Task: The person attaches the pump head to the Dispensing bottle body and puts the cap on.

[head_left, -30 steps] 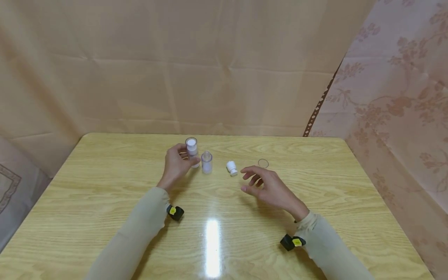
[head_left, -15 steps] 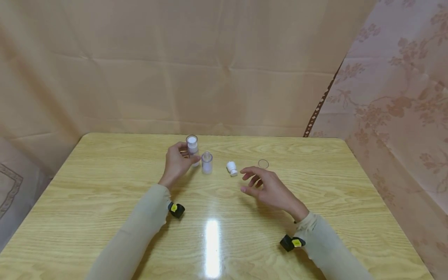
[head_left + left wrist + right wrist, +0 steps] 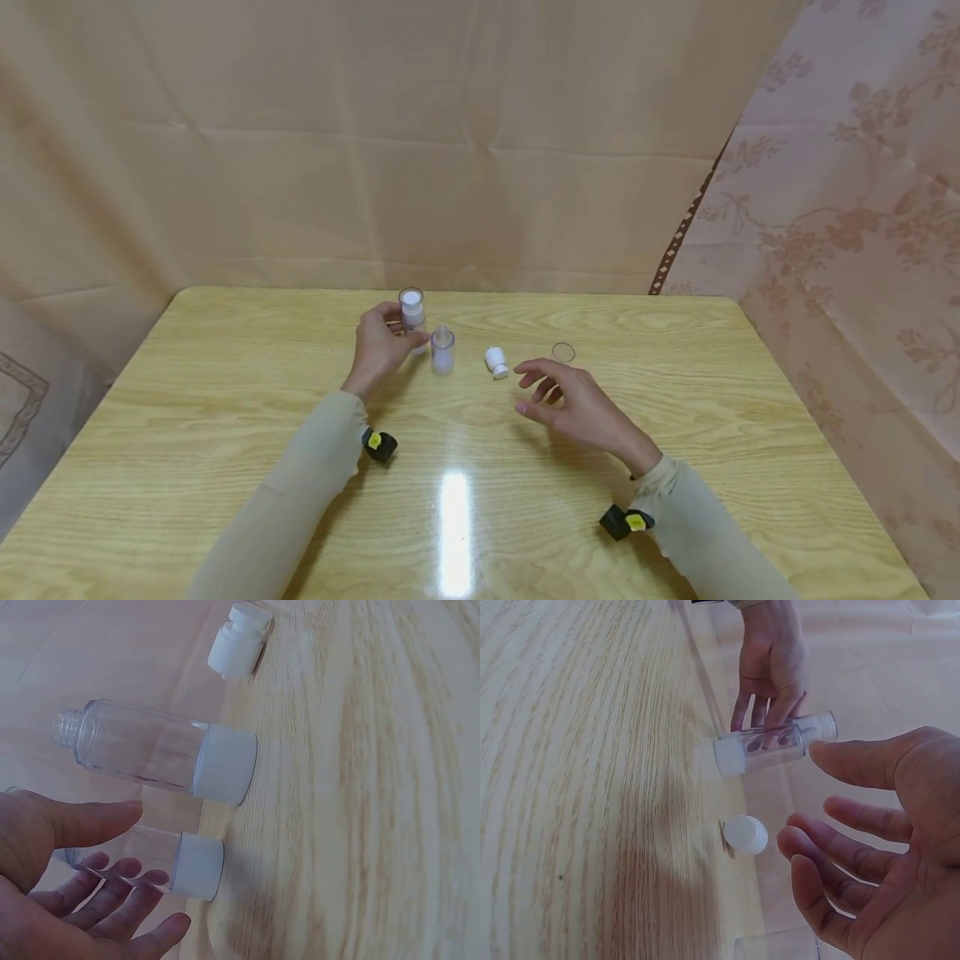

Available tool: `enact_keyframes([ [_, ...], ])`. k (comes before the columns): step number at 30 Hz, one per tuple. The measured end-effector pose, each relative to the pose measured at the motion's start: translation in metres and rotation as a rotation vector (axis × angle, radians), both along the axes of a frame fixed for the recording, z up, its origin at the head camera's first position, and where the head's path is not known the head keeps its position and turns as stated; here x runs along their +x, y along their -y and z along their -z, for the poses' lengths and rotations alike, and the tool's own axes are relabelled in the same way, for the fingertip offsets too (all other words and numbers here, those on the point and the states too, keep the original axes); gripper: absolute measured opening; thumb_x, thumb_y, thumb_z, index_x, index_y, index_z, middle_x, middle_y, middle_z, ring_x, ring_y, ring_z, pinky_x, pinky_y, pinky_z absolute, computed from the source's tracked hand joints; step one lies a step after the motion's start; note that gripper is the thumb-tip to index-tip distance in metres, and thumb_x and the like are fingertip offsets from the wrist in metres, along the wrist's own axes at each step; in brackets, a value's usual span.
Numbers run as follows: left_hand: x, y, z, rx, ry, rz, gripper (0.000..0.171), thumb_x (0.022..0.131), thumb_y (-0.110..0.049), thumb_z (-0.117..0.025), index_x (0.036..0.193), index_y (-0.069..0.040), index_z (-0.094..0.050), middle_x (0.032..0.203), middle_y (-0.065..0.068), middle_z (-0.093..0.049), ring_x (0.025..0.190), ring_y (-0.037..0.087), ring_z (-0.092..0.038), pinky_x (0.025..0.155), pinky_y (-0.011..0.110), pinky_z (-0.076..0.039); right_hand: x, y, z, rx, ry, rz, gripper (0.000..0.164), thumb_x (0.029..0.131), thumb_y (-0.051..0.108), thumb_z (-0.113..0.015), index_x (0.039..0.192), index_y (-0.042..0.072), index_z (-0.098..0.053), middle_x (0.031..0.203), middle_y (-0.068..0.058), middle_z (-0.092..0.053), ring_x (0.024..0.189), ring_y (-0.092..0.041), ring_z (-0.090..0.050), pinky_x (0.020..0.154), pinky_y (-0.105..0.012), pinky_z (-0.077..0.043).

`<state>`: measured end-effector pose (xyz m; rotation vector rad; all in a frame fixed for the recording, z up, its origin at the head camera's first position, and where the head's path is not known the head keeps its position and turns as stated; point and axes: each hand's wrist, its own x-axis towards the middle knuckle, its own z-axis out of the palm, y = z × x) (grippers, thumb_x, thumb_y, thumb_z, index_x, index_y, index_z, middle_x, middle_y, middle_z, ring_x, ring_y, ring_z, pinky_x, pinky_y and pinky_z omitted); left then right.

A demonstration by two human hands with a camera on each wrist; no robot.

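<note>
Clear bottle with white top (image 3: 413, 315): upright near the far edge of the wood-grain table (image 3: 525, 525). Left hand (image 3: 378, 346) grips it, thumb in front, fingers curled behind. Open-necked bottle (image 3: 442, 354) stands just beside, to its right. White pump piece (image 3: 496, 362) lies on its side farther right, near the right hand (image 3: 573, 404), fingers loosely bent, apart, holding nothing. Clear cylinder (image 3: 776, 946) beyond that hand.

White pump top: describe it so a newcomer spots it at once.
On the wood-grained table, look between the bare-necked bottle and the right hand. The white pump top lies there on its side, opaque throughout, unlike its clear-walled neighbours.
</note>
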<state>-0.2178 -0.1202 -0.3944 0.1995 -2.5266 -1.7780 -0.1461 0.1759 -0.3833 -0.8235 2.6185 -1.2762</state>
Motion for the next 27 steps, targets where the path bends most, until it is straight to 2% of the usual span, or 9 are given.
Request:
enact_keyframes([
  [6, 0.001, 0.0, -0.001, 0.01, 0.001, 0.011, 0.056, 0.082, 0.003, -0.08, 0.132, 0.007, -0.056, 0.128, 0.024, -0.061, 0.119, 0.037, -0.061, 0.097, 0.043, -0.053, 0.0, 0.0, -0.001, 0.004, 0.006, -0.002, 0.044, 0.093, 0.015, -0.076, 0.132, 0.002, -0.061, 0.112, -0.013, -0.068, 0.092, -0.016, -0.065, 0.082, -0.039, -0.055],
  [13, 0.006, 0.002, -0.005, -0.047, -0.028, 0.029, 0.056, 0.083, 0.001, -0.079, 0.133, 0.006, -0.055, 0.13, 0.022, -0.061, 0.12, 0.036, -0.061, 0.105, 0.045, -0.046, 0.001, -0.001, 0.0, 0.0, -0.002, -0.008, 0.044, 0.093, 0.015, -0.076, 0.132, 0.003, -0.061, 0.112, -0.014, -0.068, 0.091, -0.016, -0.065, 0.081, -0.038, -0.055],
  [20, 0.018, 0.007, -0.013, -0.076, -0.087, 0.036, 0.056, 0.083, -0.002, -0.082, 0.132, 0.004, -0.056, 0.13, 0.021, -0.059, 0.121, 0.038, -0.058, 0.105, 0.05, -0.044, 0.001, -0.001, 0.001, -0.001, -0.01, -0.005, 0.043, 0.093, 0.015, -0.076, 0.131, 0.003, -0.061, 0.112, -0.013, -0.068, 0.091, -0.016, -0.065, 0.081, -0.039, -0.055],
  [27, 0.028, 0.009, -0.016, -0.051, -0.091, 0.033, 0.053, 0.085, -0.006, -0.081, 0.131, 0.003, -0.055, 0.127, 0.02, -0.059, 0.119, 0.038, -0.056, 0.103, 0.051, -0.045, 0.001, -0.002, 0.001, 0.005, 0.012, 0.001, 0.036, 0.093, 0.015, -0.075, 0.125, 0.002, -0.065, 0.11, -0.012, -0.069, 0.091, -0.016, -0.065, 0.079, -0.038, -0.055],
])
